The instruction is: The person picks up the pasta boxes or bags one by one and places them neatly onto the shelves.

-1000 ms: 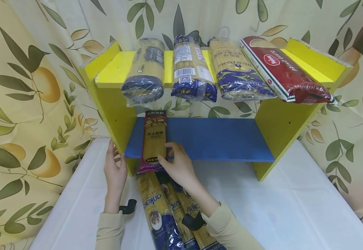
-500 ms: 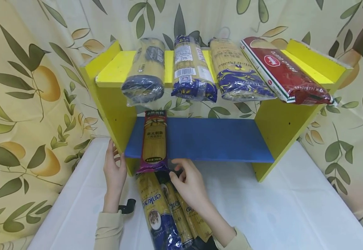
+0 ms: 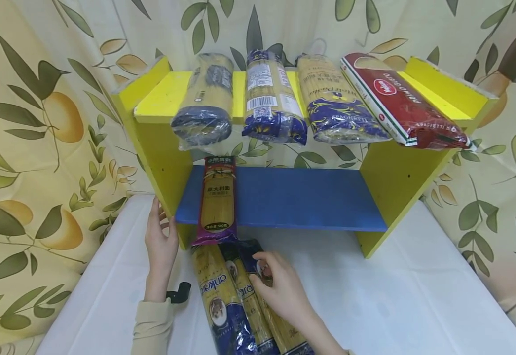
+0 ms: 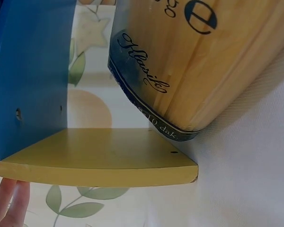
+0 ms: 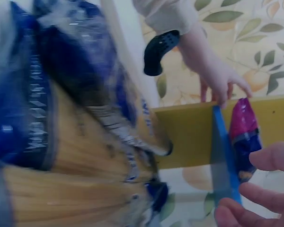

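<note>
Fetching, probably; my parted, empty right hand (image 3: 282,290) should grip a long blue-gold plastic packet (image 3: 279,326) before the yellow-blue wooden shelf (image 3: 302,197); left hand (image 3: 161,249) relaxed.

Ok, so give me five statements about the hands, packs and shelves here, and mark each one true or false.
1. The red pack lies on the yellow shelf. True.
2. Three packs lie on the blue shelf. False: the blue shelf bears one, the purple-ended pack.
3. The left hand is at the yellow side panel. True.
4. The right hand grips the purple-ended pack. False: the right hand is apart from it.
5. The Ankara pack nearest the left hand lies on the white cloth. True.
</note>
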`<state>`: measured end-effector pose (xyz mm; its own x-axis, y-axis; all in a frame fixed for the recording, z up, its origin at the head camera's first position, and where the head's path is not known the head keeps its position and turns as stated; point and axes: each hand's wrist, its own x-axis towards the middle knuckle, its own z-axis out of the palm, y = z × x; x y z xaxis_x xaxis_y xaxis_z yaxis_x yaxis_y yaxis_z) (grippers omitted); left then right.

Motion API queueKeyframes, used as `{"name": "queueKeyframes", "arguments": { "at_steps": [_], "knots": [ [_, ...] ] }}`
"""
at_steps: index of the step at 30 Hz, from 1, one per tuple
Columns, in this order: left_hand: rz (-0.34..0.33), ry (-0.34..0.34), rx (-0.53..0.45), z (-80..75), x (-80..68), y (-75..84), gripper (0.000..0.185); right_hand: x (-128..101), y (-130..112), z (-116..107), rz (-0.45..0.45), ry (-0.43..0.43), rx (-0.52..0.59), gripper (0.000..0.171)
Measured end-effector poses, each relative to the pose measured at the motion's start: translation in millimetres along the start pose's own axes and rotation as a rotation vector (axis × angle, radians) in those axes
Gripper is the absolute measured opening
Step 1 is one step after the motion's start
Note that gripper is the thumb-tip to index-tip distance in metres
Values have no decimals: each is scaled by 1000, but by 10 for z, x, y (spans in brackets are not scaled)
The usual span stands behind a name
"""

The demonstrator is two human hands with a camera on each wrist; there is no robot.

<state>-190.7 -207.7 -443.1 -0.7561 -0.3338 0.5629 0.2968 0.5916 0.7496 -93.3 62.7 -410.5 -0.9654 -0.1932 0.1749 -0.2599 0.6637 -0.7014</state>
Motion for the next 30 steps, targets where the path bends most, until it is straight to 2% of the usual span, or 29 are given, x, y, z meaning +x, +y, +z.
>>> {"name": "queueKeyframes", "arguments": {
  "at_steps": [5, 13, 17, 23, 30],
  "knots": [
    [-5, -2, 8, -1, -2, 3, 69, -97, 149, 43, 56, -33, -42, 47],
    [-3, -2, 0, 4, 2, 1, 70, -250, 346, 65, 167, -111, -79, 71],
    [-11, -2, -7, 3, -2, -6, 70, -318, 399, 84, 214, -155, -78, 76],
    [-21, -6, -6, 3, -2, -4, 70, -386, 425, 128, 240, -181, -92, 82],
    [-20, 0, -5, 1, -5, 17, 69, -427, 433, 170, 242, -179, -157, 88]
  ]
}}
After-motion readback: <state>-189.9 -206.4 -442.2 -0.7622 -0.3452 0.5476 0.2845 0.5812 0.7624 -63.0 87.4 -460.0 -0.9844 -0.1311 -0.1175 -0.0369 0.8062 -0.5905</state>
